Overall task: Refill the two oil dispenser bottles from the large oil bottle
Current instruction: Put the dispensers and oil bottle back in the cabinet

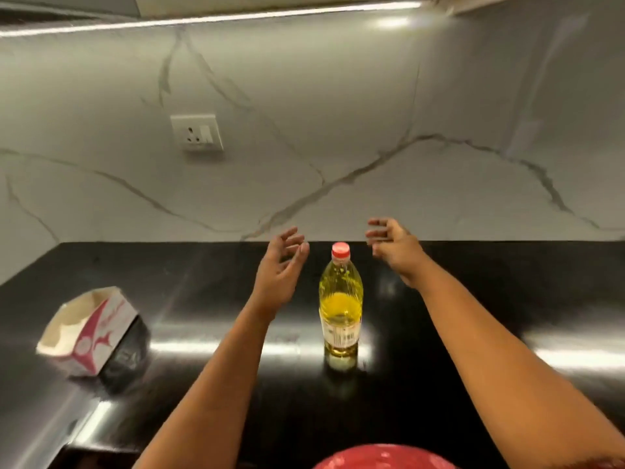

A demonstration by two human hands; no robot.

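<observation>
A: Where does the large oil bottle [340,309] stand?

B: Upright on the black desk [473,299], between the person's two outstretched forearms, its base nearer the person than either grip. It holds yellow oil, carries a label low on its body, and has its red cap [340,250] on.

A: What of the grips?

B: The left hand [280,262] hangs in the air just to the left of the bottle's neck, fingers spread and loosely bent, grasping nothing. The right hand [394,248] hangs just to the right of the cap, a little farther back, fingers also loosely bent and released. Neither touches the bottle; the cap sits in the gap between the two grips.

A: Anything else on the desk?

B: A white and pink carton [88,330], open at the top and tilted, lies well to the left of the left grip, near the desk's left side. Beyond both grips rises a marbled grey wall [338,130], with a white socket plate [197,132] up and to the left of the left hand. At the bottom edge, nearest the person, a red rounded thing [382,458] shows in part; what it is cannot be told.
</observation>
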